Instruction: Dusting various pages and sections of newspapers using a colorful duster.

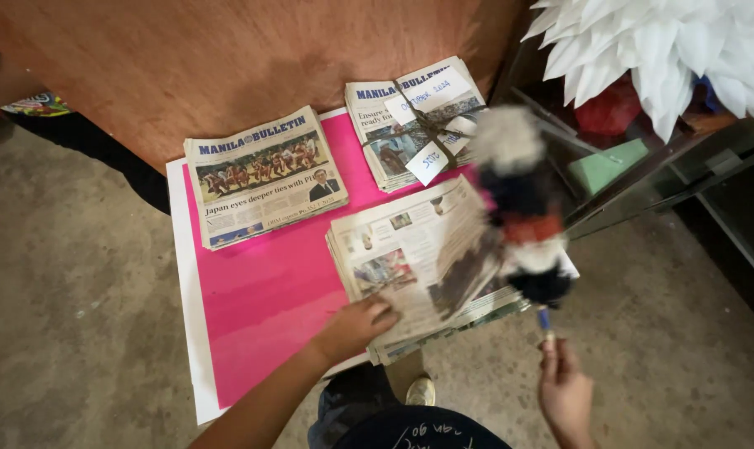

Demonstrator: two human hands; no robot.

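My left hand (356,327) presses flat on the near corner of a stack of newspapers (410,249) lying on a pink sheet (265,291) on the floor. My right hand (564,389) grips the thin handle of a feather duster (518,204) with white, black and red bands, blurred with motion above the right side of that stack. A top page of the stack is lifted and blurred under the duster.
Two more newspaper stacks lie on the pink sheet: one at the left (262,176), one tied with string and paper tags (418,120) at the back. A brown board (227,58) stands behind. A glass shelf unit (676,158) and white petal-like decoration (668,50) are at right.
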